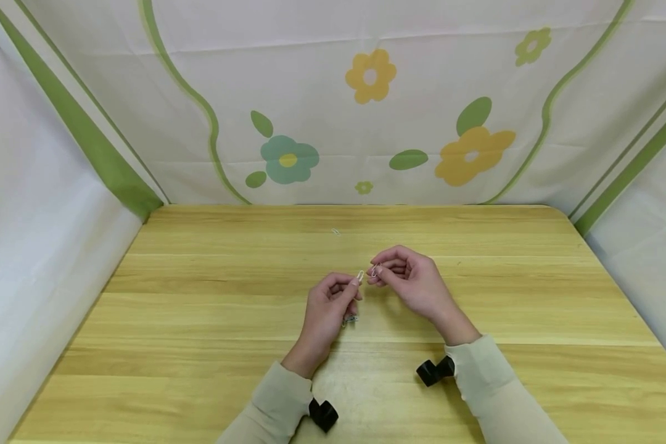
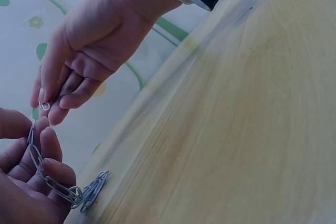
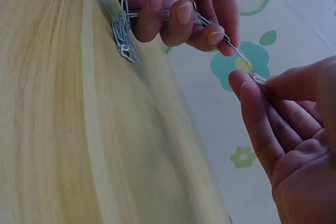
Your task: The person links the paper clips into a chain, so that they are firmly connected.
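My left hand pinches the end link of a paper clip chain between thumb and forefinger. The chain runs across the fingers, and its lower links bunch together beside the hand, close to the tabletop; whether they touch it I cannot tell. Facing it, my right hand pinches a single white paper clip between thumb and fingertips. In the right wrist view the clip and the chain's end point toward each other with a small gap between them.
One loose paper clip lies toward the back of the wooden table. A white curtain with flowers and green lines rises behind the table, with more cloth along both sides. Black wrist cameras hang by the sleeves.
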The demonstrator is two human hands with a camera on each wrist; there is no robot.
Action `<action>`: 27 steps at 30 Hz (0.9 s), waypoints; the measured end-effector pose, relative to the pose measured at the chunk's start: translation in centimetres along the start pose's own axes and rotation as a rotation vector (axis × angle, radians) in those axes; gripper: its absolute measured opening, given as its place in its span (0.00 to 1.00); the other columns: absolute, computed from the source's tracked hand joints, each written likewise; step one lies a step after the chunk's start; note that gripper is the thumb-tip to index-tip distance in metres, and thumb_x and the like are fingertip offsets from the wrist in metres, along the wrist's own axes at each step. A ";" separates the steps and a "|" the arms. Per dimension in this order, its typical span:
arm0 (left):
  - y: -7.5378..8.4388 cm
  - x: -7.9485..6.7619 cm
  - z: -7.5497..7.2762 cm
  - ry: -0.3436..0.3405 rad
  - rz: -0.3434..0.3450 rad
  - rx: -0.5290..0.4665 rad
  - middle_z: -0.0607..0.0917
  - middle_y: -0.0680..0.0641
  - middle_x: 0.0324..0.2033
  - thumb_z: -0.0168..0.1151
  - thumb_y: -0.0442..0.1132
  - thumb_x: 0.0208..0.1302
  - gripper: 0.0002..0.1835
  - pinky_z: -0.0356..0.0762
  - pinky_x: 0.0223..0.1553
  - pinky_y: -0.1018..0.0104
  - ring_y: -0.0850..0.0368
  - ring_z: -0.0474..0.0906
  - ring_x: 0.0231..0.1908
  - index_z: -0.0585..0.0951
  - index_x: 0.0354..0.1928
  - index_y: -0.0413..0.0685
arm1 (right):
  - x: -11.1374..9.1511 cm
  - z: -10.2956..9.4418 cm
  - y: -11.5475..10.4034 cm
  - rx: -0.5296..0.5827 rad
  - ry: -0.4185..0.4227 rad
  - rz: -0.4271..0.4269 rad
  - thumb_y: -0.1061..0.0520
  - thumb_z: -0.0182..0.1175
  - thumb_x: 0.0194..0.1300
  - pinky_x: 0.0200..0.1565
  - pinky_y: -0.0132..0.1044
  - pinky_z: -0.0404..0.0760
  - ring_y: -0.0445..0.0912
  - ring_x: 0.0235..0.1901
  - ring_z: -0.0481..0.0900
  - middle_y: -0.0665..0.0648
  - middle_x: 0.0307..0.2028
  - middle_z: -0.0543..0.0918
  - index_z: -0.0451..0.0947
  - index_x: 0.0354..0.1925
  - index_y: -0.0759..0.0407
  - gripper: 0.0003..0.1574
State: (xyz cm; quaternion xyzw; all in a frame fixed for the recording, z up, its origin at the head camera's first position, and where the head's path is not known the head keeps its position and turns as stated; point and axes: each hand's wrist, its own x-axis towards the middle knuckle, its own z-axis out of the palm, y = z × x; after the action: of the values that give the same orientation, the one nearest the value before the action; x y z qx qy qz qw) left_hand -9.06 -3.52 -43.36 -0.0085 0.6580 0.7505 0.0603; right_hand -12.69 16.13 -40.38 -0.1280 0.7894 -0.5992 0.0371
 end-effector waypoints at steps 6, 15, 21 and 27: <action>-0.1 0.0 0.0 -0.021 0.013 0.004 0.85 0.47 0.34 0.63 0.40 0.80 0.11 0.76 0.29 0.72 0.56 0.76 0.27 0.84 0.51 0.39 | -0.2 0.2 0.0 -0.036 0.009 -0.026 0.64 0.66 0.75 0.47 0.43 0.92 0.48 0.41 0.93 0.61 0.44 0.93 0.84 0.52 0.65 0.10; -0.1 -0.1 0.3 -0.007 0.056 0.049 0.84 0.48 0.32 0.64 0.38 0.79 0.10 0.76 0.29 0.73 0.58 0.75 0.27 0.85 0.48 0.35 | -0.4 0.6 0.1 -0.242 -0.003 -0.165 0.63 0.67 0.75 0.41 0.38 0.89 0.44 0.38 0.91 0.50 0.38 0.93 0.86 0.47 0.53 0.07; -0.2 -0.1 0.4 0.026 0.071 0.078 0.84 0.46 0.32 0.64 0.37 0.79 0.09 0.74 0.28 0.74 0.58 0.74 0.26 0.85 0.46 0.36 | -0.5 0.6 0.0 -0.251 -0.003 -0.171 0.64 0.67 0.75 0.43 0.41 0.90 0.45 0.38 0.92 0.50 0.38 0.93 0.86 0.47 0.53 0.07; -0.3 -0.2 0.5 0.024 0.079 0.118 0.85 0.45 0.32 0.64 0.38 0.79 0.08 0.75 0.29 0.73 0.57 0.76 0.27 0.86 0.45 0.38 | -0.4 0.8 0.1 -0.296 -0.018 -0.215 0.65 0.67 0.74 0.39 0.39 0.89 0.47 0.37 0.92 0.51 0.36 0.93 0.86 0.47 0.55 0.08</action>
State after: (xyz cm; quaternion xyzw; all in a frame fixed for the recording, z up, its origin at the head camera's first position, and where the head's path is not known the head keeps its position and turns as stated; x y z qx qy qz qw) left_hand -8.81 -3.01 -43.57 0.0120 0.7016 0.7121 0.0230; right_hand -12.13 15.55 -40.77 -0.2211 0.8504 -0.4758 -0.0393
